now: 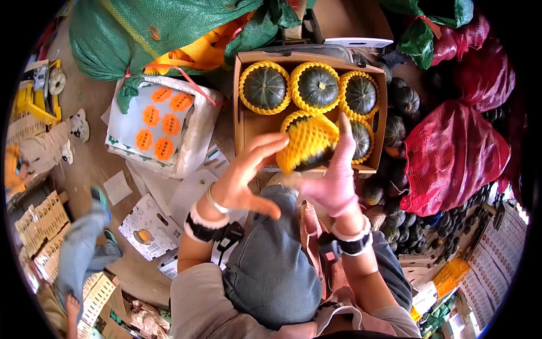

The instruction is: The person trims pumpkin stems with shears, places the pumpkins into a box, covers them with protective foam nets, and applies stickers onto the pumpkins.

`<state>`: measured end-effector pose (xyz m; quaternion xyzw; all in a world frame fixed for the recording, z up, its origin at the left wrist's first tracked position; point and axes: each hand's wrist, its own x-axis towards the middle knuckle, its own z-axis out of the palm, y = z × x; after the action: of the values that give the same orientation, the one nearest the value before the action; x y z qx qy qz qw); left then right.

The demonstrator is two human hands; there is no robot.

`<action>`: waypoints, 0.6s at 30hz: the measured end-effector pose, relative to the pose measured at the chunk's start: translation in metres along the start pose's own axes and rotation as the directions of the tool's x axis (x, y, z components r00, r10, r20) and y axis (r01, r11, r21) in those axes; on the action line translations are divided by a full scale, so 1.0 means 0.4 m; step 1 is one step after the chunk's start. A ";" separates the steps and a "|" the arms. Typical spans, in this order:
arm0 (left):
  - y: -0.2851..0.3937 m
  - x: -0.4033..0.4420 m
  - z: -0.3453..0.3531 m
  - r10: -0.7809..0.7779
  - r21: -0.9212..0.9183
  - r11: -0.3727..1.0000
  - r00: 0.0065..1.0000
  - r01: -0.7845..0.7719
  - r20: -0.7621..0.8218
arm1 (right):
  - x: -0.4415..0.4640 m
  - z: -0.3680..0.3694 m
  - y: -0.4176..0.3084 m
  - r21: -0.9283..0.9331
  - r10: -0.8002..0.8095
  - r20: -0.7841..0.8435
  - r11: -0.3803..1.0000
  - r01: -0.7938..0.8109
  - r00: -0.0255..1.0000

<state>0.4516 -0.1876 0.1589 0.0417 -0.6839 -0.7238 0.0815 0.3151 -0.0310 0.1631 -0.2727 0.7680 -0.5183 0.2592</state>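
Observation:
A dark green pumpkin (pixel 307 141) in a yellow foam net sits tilted over the front of an open cardboard box (pixel 248 127). My right hand (pixel 334 183) holds it from the right, fingers along its side and thumb low in front. On the left, my left hand (pixel 244 176) is open, thumb spread wide, its fingertips close to the net; whether they touch it I cannot tell. Inside the box, several netted pumpkins (pixel 264 88) lie along the back, and another netted pumpkin (pixel 360 140) is at the right, partly covered by my fingers.
Left of the box stands a stack of orange-label sheets (pixel 158 121). A green sack (pixel 130 34) with yellow nets is behind it. Loose pumpkins (pixel 405 101) and a red mesh sack (pixel 451 152) lie to the right. Another person's legs (pixel 82 254) show at lower left.

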 end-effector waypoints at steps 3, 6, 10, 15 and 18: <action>0.000 -0.057 -0.004 -0.046 -0.392 0.920 0.991 -0.006 -0.122 | 0.037 0.074 -0.004 -0.064 -0.143 -0.115 0.989 0.136 0.983; -0.016 -0.119 -0.026 -0.070 -0.481 0.875 0.967 -0.058 -0.245 | 0.053 0.126 -0.020 0.009 -0.267 -0.133 0.963 0.270 0.955; -0.022 -0.130 -0.029 -0.002 -0.280 0.953 0.923 -0.114 -0.384 | 0.063 0.146 -0.043 0.263 -0.345 -0.006 0.905 0.334 0.939; -0.044 -0.077 -0.048 -0.097 -0.230 0.973 0.933 0.017 -0.345 | 0.029 0.138 -0.002 0.560 -0.177 0.237 0.828 0.015 0.955; -0.013 -0.060 -0.022 -0.163 -0.236 0.961 0.985 0.146 -0.054 | 0.016 0.134 0.001 0.375 -0.160 0.238 0.925 0.061 0.958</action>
<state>0.4765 -0.1918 0.1521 0.1114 -0.5864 -0.8005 0.0539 0.3467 -0.0704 0.1444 -0.3299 0.6003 -0.6244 0.3753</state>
